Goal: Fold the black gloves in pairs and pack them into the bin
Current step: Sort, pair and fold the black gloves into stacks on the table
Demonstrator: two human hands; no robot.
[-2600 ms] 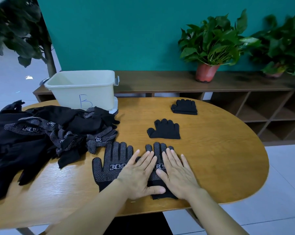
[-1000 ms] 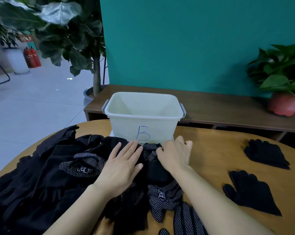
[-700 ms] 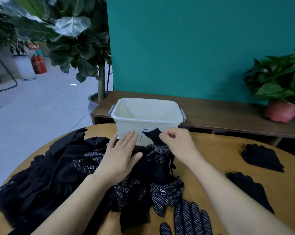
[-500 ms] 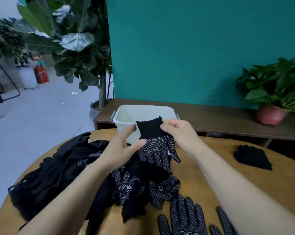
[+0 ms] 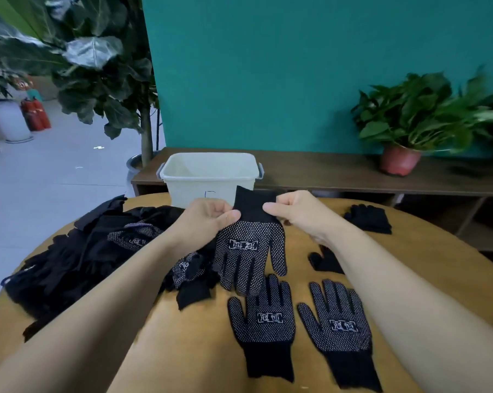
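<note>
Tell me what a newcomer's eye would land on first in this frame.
The dotted black glove hangs fingers-down at the centre, its cuff pinched by the left hand and the right hand. Below it a pair of flat gloves lies dots-up, side by side, on the near part of the table, with a dark heap of gloves at the left. The white bin stands behind the hands.

Glove pile (image 5: pixel 77 251) left on table (image 5: pixel 182 344); bin (image 5: pixel 209 177) behind; two gloves (image 5: pixel 263 321) flat, front.
</note>
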